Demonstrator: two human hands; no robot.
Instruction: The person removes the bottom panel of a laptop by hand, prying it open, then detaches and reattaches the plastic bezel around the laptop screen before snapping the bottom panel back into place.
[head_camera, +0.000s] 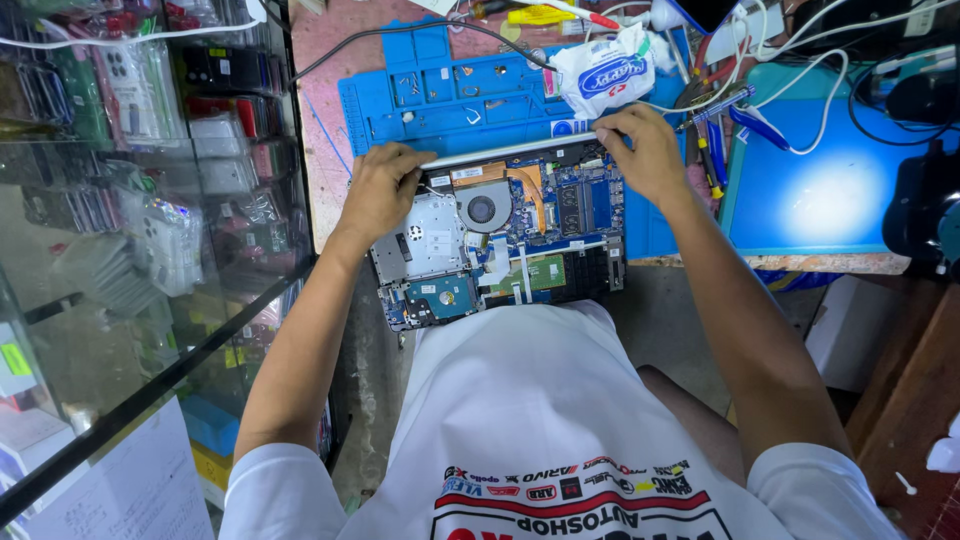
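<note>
An opened laptop (520, 235) lies bottom-up at the table's near edge, its blue circuit board, round fan (483, 210) and hard drive (440, 297) exposed. My left hand (380, 190) grips the laptop's far left corner, fingers curled over the rim. My right hand (645, 150) holds the far right corner the same way. Both hands rest on the silver far edge of the case.
A blue work mat (440, 95) with small screws lies beyond the laptop. A white plastic bag (605, 70), cables and hand tools (715, 130) crowd the far right. A lit blue pad (830, 195) sits right. A glass display case (150, 200) of packaged goods stands left.
</note>
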